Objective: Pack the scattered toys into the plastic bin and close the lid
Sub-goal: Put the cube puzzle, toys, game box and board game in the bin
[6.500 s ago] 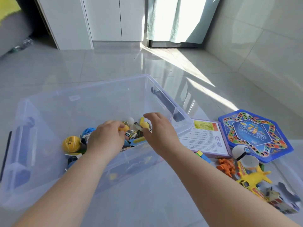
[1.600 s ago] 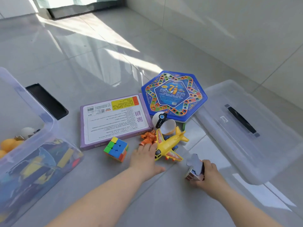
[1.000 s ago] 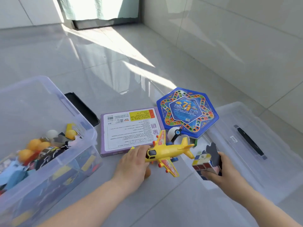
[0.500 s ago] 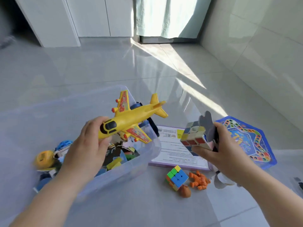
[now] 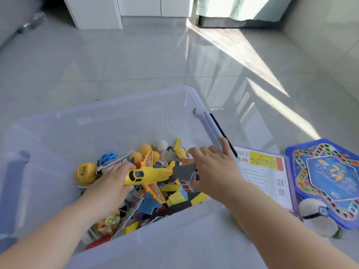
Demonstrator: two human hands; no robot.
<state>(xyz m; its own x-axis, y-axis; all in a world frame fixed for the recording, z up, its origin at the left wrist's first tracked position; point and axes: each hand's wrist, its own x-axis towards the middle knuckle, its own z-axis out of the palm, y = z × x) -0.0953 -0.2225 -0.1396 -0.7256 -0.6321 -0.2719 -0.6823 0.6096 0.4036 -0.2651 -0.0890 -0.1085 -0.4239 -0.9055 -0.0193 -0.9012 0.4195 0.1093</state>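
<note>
The clear plastic bin (image 5: 136, 99) stands on the floor in front of me, its bottom covered with several toys, among them a yellow ball (image 5: 85, 171) and orange balls. My left hand (image 5: 110, 186) is inside the bin and grips a yellow toy plane (image 5: 149, 174) by its nose, low over the pile. My right hand (image 5: 213, 169) hovers over the bin's right side with fingers spread. Just under it lie a grey cut-out piece (image 5: 183, 171) and a white puzzle cube (image 5: 186, 188). The bin's lid is out of view.
On the floor right of the bin lie a purple flat box (image 5: 268, 177), a blue hexagonal board game (image 5: 330, 177) and a white ball toy (image 5: 318, 218). A corner of a coloured cube (image 5: 236, 220) shows behind the bin wall. White cabinets (image 5: 97, 12) stand at the back.
Both hands have moved down into the bin. The left hand lowered the plane onto the pile. The right hand let go of the puzzle cube and grey piece, which now lie among the toys.
</note>
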